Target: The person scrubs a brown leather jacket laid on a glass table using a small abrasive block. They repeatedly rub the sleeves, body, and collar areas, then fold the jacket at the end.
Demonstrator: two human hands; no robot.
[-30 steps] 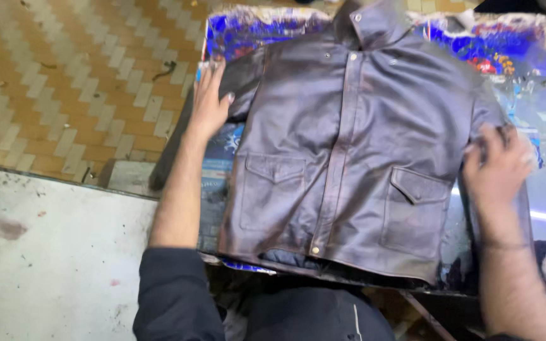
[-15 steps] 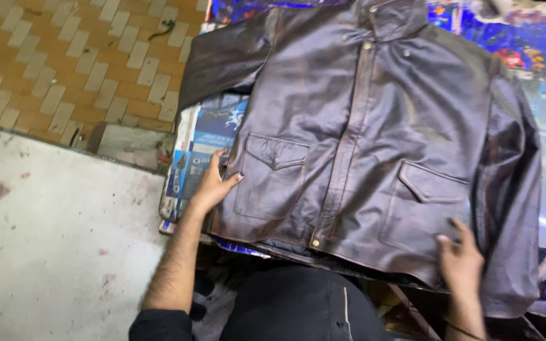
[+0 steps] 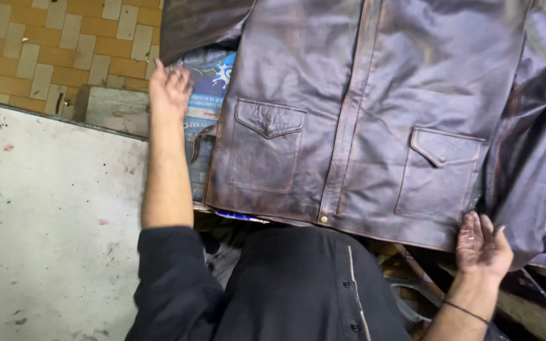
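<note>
The brown jacket (image 3: 374, 120) lies flat. The right hand (image 3: 482, 245) touches its bottom corner, fingers spread. The left hand (image 3: 170, 88) is open near the sleeve (image 3: 200, 25). Next, smooth or fold it.

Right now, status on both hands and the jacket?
Left hand open, off the jacket, beside its left sleeve. Right hand at the bottom hem, grip unclear. Nothing lying on it.
</note>
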